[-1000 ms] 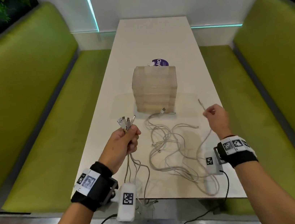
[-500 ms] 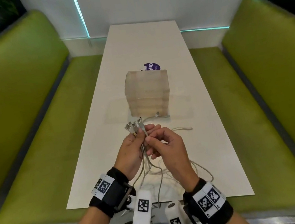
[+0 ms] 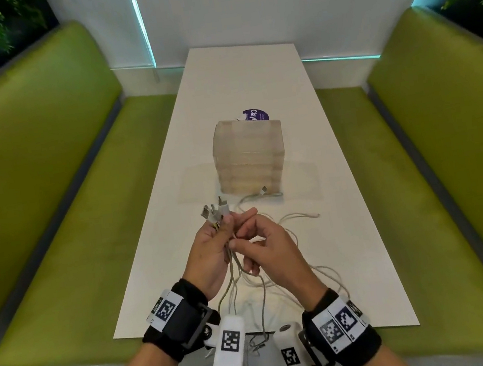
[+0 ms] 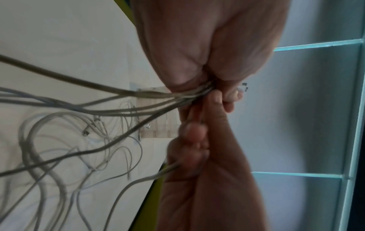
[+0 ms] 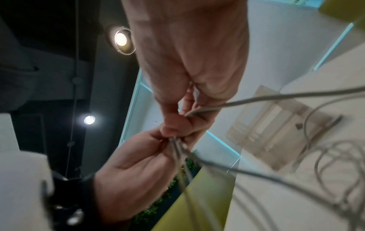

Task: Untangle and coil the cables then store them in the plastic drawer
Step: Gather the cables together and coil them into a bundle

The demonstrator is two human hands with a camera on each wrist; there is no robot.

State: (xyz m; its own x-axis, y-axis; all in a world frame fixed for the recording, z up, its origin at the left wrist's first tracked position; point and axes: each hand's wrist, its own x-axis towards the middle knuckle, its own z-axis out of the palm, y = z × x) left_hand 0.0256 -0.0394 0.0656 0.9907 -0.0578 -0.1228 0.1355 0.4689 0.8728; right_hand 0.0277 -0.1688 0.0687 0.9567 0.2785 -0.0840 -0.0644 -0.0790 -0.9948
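1. The white worktop [image 3: 345, 199] runs between two green benches [image 3: 34, 196] and carries everything.
2. The plastic drawer [image 3: 249, 157], a translucent stack with every drawer pushed in, stands mid-worktop, well beyond the hands.
3. The cables [image 3: 318, 277] sprawl in loose grey loops on the near worktop. One plug end lies against the drawer's foot. They look light, limp and springy, so they will likely snag on each other and uncoil if let go.
4. The left hand [image 3: 210, 255] has its grip clamped on a bundle of strands just below the plug ends [image 3: 215, 213], which fan out above the fist.
5. The right hand [image 3: 269, 245] pinches one strand beside that bundle. Taking hold near a plug seems best, then drawing each cable out singly.
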